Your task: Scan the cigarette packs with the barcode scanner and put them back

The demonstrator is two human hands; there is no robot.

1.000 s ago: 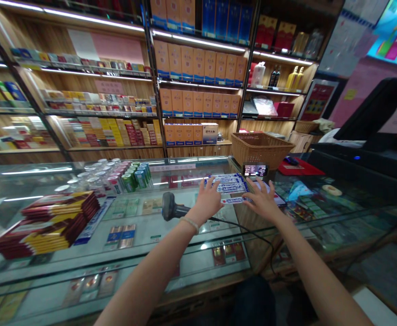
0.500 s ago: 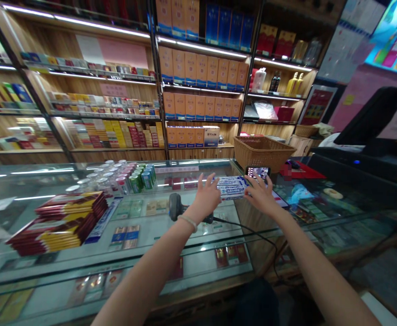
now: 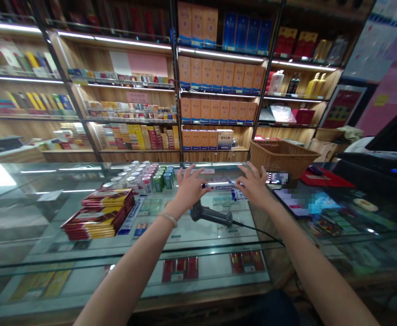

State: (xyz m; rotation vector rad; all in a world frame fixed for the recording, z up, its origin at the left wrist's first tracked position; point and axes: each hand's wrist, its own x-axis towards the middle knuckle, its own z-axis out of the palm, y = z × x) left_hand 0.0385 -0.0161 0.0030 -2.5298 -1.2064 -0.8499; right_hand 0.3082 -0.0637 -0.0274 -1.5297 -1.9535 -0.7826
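Note:
My left hand (image 3: 188,186) pinches the left end of a slim blue-and-white packet (image 3: 222,186) with thumb and finger, the other fingers spread. At the packet's right end my right hand (image 3: 254,185) is pinched on it too, so it is stretched level above the glass counter. More blue-and-white packaging (image 3: 239,194) shows just below my right fingers; whether it is held cannot be made out. Under my left hand lies a grey handheld barcode scanner (image 3: 215,215), its cable running right.
Stacked red-and-yellow packs (image 3: 98,215) stand left, beside a blue-and-white row (image 3: 132,215). Behind are small cans and clear-topped containers (image 3: 130,173). A wicker basket (image 3: 283,156), a phone (image 3: 275,177) and a tablet (image 3: 291,203) sit right. The glass counter (image 3: 215,290) has a front edge.
My hands have moved apart from a bundle of several blue-and-white packets, and now one slim packet spans between them. The view has turned left, and more of the scanner shows.

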